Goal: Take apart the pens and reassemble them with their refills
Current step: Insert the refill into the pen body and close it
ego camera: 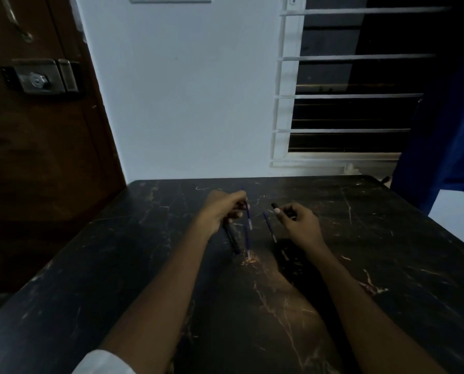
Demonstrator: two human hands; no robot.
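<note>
Table: black, marble-type pattern. Thin pale veins all over, orange-brown veins down the middle.
Upper refill: blue shaft, whitish tip end.
Lower refill: same blue, pale tip.
Right refill: blue, pale tip.
Pen barrel: black, nearly lost against the table.
Short pen piece: black.
Second barrel: looks black, possibly a small pale mark; light too dim to be sure.
Wall: flat pale blue-white.
Door: dark brown, faint wood grain.
Lock: dull silver.
Window frame: white, with white horizontal bars over black.
Curtain: deep blue.
Sleeve: white.
</note>
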